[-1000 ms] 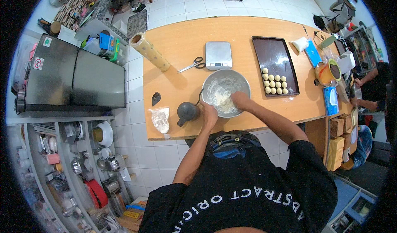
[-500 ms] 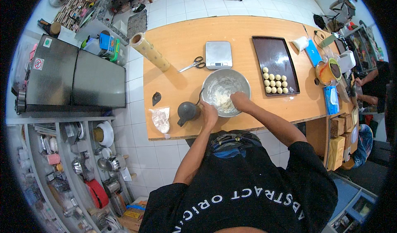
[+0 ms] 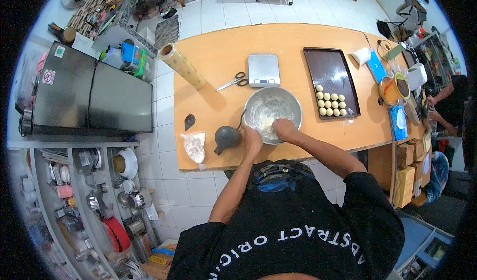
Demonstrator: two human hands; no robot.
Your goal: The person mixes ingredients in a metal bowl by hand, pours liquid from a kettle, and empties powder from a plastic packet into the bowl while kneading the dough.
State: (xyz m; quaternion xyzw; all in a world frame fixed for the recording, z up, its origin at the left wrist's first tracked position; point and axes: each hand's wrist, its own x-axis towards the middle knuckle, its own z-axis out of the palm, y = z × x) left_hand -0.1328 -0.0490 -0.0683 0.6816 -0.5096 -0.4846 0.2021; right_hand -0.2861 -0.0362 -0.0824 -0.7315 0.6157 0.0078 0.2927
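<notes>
At the near edge of the wooden table (image 3: pixel 223 46), a metal bowl (image 3: pixel 272 99) stands just below the kitchen scale (image 3: pixel 264 67), pale crumbly mixture (image 3: pixel 266 125) low inside; left hand (image 3: pixel 253 138) curled round its near-left rim, fingers closed on the edge. Right hand (image 3: pixel 285 130) down in the bowl at the mixture, fingers bent in, undersides hidden, so cannot tell how tightly closed or whether anything is gripped. Dark grey pitcher (image 3: pixel 227 137) just beside the left hand; to the right, well apart, pale dough balls (image 3: pixel 331 104) grouped at the near end of a dark tray (image 3: pixel 325 65).
</notes>
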